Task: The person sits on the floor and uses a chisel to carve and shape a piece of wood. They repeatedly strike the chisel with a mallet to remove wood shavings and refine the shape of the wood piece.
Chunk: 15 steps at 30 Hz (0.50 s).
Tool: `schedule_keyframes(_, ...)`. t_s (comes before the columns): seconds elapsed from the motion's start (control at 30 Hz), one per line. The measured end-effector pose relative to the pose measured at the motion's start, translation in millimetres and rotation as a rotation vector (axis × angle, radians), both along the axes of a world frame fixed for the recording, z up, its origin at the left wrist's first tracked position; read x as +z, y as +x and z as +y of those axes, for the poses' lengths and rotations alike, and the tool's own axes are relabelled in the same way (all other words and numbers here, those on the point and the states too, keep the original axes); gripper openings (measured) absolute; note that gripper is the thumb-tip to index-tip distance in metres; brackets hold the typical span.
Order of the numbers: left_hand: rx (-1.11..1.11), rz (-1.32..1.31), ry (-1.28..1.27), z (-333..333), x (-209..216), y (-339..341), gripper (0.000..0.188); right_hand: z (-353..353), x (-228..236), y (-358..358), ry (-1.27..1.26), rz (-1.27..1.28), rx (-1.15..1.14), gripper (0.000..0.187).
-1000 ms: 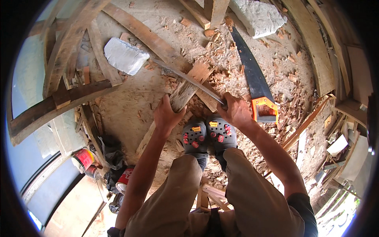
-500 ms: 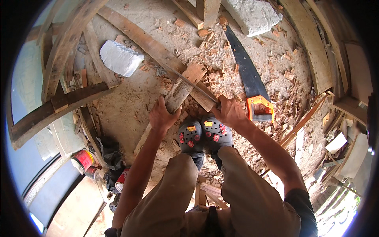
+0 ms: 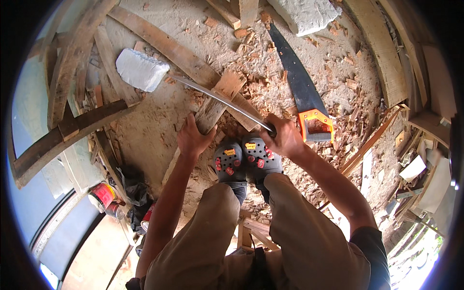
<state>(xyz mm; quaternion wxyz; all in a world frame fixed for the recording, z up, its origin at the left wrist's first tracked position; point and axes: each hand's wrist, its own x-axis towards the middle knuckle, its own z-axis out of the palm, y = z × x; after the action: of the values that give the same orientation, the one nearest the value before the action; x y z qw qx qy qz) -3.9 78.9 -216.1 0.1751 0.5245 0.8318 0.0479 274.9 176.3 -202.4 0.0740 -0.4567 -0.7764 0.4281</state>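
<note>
My left hand (image 3: 195,137) grips the near end of a short, weathered piece of wood (image 3: 210,115). Its far end, with a paler chipped face, lies across a long plank (image 3: 181,52) on the ground. In my right hand (image 3: 285,137) is the dark handle of a machete (image 3: 212,94), fingers wrapped round it. The long thin blade slants up to the left, crossing over the short wood; whether it touches cannot be made out. Beyond my right hand lies a handsaw (image 3: 299,77) with a black blade and orange handle.
Wood chips (image 3: 253,89) litter the dirt floor around my dark clogs (image 3: 246,159). A pale stone block (image 3: 141,70) lies at left, another grey block (image 3: 305,15) at the far side. Curved timbers (image 3: 65,137) stand at left; planks (image 3: 382,53) line the right. Paint cans (image 3: 101,196) stand lower left.
The machete's blade has lifted and tilted, so more of its length shows and its tip reaches further left. My left hand keeps its hold on the short wood. The whole view has shifted slightly.
</note>
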Motion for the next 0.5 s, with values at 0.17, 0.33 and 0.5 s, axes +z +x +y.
schedule_keyframes(0.17,-0.001,-0.015,-0.008,1,1,-2,0.065,8,-4,1,-0.09,-0.196,0.014,0.03)
schedule_keyframes(0.33,0.009,-0.029,-0.024,-1,0,-2,0.073,19,16,5,-0.355,-0.01,-0.103,0.033)
schedule_keyframes(0.5,0.036,0.008,-0.093,-1,-2,-4,0.068,21,21,-3,-0.362,-0.139,-0.055,0.037)
